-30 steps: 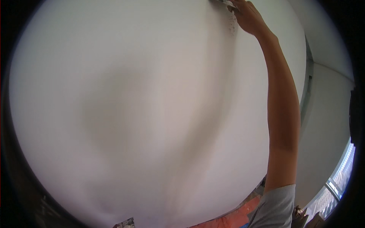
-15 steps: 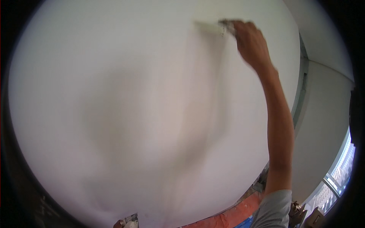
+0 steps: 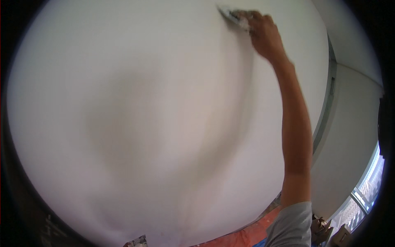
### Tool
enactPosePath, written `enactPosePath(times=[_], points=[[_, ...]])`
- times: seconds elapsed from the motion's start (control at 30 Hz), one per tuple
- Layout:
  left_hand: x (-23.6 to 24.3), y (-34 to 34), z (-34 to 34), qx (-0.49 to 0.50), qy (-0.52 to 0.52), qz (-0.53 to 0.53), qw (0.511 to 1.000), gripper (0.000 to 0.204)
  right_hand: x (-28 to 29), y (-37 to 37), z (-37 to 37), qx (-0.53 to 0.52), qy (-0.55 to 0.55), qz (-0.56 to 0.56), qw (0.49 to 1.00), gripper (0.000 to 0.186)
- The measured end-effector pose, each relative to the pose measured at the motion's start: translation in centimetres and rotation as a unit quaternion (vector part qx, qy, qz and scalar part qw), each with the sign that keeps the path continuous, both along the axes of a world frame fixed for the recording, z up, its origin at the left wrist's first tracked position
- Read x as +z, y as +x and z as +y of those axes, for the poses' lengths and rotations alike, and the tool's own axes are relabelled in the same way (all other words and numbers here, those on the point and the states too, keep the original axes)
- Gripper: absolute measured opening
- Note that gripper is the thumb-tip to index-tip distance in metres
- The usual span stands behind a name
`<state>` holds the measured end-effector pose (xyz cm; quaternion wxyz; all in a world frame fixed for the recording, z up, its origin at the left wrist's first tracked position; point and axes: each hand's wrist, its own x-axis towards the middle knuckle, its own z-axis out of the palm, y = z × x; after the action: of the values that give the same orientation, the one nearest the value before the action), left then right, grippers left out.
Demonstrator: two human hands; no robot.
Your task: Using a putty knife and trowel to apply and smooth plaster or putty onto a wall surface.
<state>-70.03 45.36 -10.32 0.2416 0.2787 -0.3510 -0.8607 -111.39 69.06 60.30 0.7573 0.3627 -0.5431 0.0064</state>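
Observation:
A broad white wall point(image 3: 173, 103) fills most of the view. High on it, my right hand point(image 3: 265, 35) grips a plastering trowel point(image 3: 234, 18) with a thin grey blade. The blade is against or very close to the wall, tilted with its left end higher; contact cannot be made out for certain. White filler smears show near the handle. At the lower edge, a bit of my left hand point(image 3: 127, 245) shows beside a grey, smeared flat blade point(image 3: 140, 240), which it seems to hold. Most of that hand is out of view.
An orange-red sheet point(image 3: 247, 234) lies along the wall's foot, with a bit of blue by it. Cardboard boxes point(image 3: 337, 236) stand at the lower right, near a bright window point(image 3: 366, 191). A grey vertical strip point(image 3: 327, 107) borders the wall's right side.
My right hand has moved slightly up and left, and the trowel has turned so its blade looks thinner. The pale mass seen at the blade no longer shows. My left hand has sunk lower.

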Motion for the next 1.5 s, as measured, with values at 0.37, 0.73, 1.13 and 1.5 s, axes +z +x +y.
enactPosePath(times=[0.37, 0.73, 1.13, 1.5], points=[[-4.2, -3.6, 1.8, -0.075, 0.014, 0.027, 0.997, 0.033, -10.2, 3.9, 7.3, 0.009, 0.054, -0.021, 0.998, 0.045], [0.8, -2.6, 4.0, -0.031, 0.037, 0.003, 0.999, 0.042, 7.0, 0.2, 5.1, 0.058, -0.1, -0.167, 0.979, 0.033], [-3.4, -3.7, 1.1, -0.078, -0.108, 0.013, 0.991, 0.043, -20.1, 0.3, 5.7, 0.023, 0.076, -0.113, 0.99, 0.054], [-1.5, -3.3, 3.1, -0.107, 0.073, 0.027, 0.991, 0.035, 3.2, 5.9, 4.2, 0.115, -0.078, -0.099, 0.985, 0.031]])
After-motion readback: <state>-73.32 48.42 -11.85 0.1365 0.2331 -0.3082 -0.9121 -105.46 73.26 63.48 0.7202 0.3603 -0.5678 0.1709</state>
